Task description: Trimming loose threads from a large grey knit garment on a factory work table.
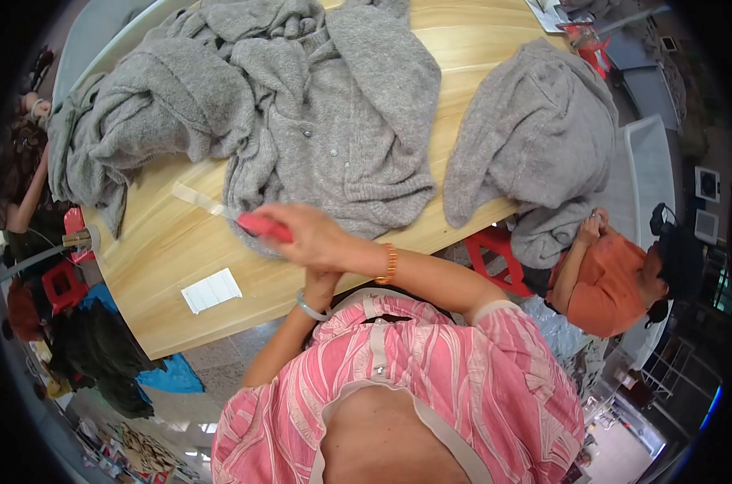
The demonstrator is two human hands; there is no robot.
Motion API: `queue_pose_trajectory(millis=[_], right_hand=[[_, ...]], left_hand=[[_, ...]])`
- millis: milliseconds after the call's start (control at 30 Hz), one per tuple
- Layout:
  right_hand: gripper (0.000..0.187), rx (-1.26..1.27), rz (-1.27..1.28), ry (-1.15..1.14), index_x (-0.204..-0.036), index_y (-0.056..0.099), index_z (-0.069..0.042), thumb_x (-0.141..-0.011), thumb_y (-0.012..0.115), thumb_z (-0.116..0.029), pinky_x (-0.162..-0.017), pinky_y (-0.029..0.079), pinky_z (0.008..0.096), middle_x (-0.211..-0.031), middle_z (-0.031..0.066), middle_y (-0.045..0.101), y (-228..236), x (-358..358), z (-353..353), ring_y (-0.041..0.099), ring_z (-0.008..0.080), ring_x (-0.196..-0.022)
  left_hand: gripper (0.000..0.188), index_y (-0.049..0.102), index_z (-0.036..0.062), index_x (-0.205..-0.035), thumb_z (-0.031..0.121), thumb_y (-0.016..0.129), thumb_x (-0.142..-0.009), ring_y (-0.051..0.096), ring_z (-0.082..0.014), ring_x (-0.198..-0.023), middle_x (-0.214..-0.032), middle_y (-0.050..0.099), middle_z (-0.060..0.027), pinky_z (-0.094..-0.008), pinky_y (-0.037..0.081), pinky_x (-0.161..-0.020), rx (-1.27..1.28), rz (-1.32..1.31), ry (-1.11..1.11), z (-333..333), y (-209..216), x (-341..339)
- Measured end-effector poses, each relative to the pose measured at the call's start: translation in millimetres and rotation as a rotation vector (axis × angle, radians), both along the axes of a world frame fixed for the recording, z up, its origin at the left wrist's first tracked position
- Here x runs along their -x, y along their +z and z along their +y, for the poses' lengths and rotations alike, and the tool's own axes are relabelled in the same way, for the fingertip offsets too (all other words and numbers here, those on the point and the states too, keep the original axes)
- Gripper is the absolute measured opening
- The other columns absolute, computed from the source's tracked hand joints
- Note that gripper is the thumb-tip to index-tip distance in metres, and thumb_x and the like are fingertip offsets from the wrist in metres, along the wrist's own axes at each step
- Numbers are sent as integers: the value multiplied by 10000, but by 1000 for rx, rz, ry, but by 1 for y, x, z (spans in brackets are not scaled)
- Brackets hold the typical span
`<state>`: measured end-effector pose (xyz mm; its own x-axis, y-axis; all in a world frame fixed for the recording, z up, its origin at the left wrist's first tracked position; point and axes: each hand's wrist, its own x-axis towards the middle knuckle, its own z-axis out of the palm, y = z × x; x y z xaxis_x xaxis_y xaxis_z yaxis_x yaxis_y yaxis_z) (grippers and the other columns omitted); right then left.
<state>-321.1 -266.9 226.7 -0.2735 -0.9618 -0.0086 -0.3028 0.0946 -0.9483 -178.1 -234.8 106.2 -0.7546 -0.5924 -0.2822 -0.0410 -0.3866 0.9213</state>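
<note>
My right hand (pixel 311 237) reaches across to the left and is closed around a small red object (pixel 266 227), whose kind I cannot make out. Under the right wrist lies my left hand (pixel 322 284), its fingers hidden. A grey knitted cardigan (pixel 334 137) with small buttons is spread on the wooden table (pixel 160 266), its lower left edge beside the red object. From that edge a pale strip (pixel 196 198) runs out over the wood. Near the table's front edge is a white paper slip (pixel 212 290) with ruled lines.
More grey knitwear (pixel 160 97) is heaped at the far left, and another grey garment (pixel 535 121) covers the table's right end. There a co-worker in an orange top (pixel 604 282) handles grey fabric. Red stools (pixel 499 258) stand below; dark clothes (pixel 100 355) hang at the left.
</note>
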Motion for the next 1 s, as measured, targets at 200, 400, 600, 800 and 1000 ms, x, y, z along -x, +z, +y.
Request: queue_pose_trajectory(millis=[200,400,600,800,1000], right_hand=[[513,-13,130,125,-1206,527,-53,-787,638,-328,-913,407,431,-1061,185,587,-40,-6,19,532,360,-1000],[370,-252,573,-161,-1109,585,-57,-778,631,-217,-849,433,450,-1010,158,581,-86,89,85,547,341,-929],[402,-476,750,-149,-1136,561,-68,-768,665,-191,-829,459,447,-1044,143,579,-101,125,119,553,350,-971],[345,-754,622,136,-1100,569,-76,-788,640,-206,-733,500,463,-960,143,619,-114,133,142,623,352,-844],[194,-371,511,89,-976,590,-64,-808,554,-152,-721,508,447,-975,181,625,-75,134,95,637,355,-825]], left_hand=[[315,489,78,-1162,263,559,-917,629,-228,-925,-1054,604,-111,-350,561,-728,-495,13,231,-32,43,-34],[161,510,49,-1000,190,524,-922,636,-189,-687,-932,619,-114,-306,549,-558,-314,-109,447,-89,-21,-113],[256,497,11,-981,220,598,-870,615,-202,-691,-943,613,-120,-313,522,-580,103,-784,356,-166,-47,-117],[552,412,-62,-1275,156,597,-803,392,-381,-1189,-1237,475,-242,-426,257,-1043,1505,-1013,498,-121,-14,-7],[498,513,6,-1184,185,664,-744,528,-345,-1057,-1141,547,-204,-410,418,-903,743,-570,-290,-12,-7,76]])
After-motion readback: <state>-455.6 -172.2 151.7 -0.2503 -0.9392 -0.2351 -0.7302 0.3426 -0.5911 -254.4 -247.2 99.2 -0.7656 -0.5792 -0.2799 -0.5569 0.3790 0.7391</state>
